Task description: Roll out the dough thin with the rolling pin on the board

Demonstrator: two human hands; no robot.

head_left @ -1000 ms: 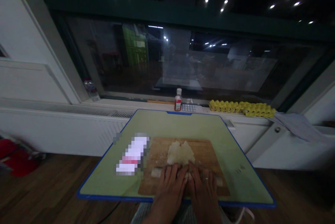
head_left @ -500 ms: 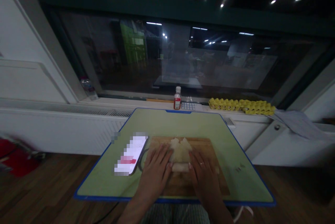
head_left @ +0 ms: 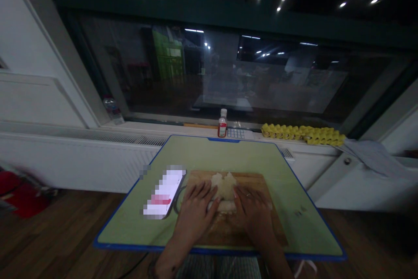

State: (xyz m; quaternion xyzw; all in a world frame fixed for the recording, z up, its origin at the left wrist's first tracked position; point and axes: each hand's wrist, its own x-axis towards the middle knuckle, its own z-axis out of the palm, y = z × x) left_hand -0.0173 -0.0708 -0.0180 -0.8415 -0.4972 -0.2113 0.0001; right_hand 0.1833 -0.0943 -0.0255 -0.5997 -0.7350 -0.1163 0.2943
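A pale sheet of dough [head_left: 224, 184] with a notched far edge lies on a wooden cutting board [head_left: 238, 231]. Across its near side rests a pale rolling pin [head_left: 226, 206], partly covered by both hands. My left hand [head_left: 197, 205] lies flat over the left part of the pin, fingers stretched forward and thumb pointing inward. Over the right part, my right hand [head_left: 253, 207] lies flat too, fingers extended, with a ring on one of them. Only the pin's middle and a bit past my right hand show. Flour dusts the board.
A phone [head_left: 166, 194] with a lit screen lies left of the board on the green, blue-edged table [head_left: 196, 152]. On the windowsill behind stand a small bottle [head_left: 222, 124] with red liquid and yellow egg cartons [head_left: 303, 133]. A radiator [head_left: 107, 161] is beneath the sill.
Both hands and the rolling pin have shifted slightly away from me over the dough. My left thumb reaches a little further inward. The whole view has moved slightly.
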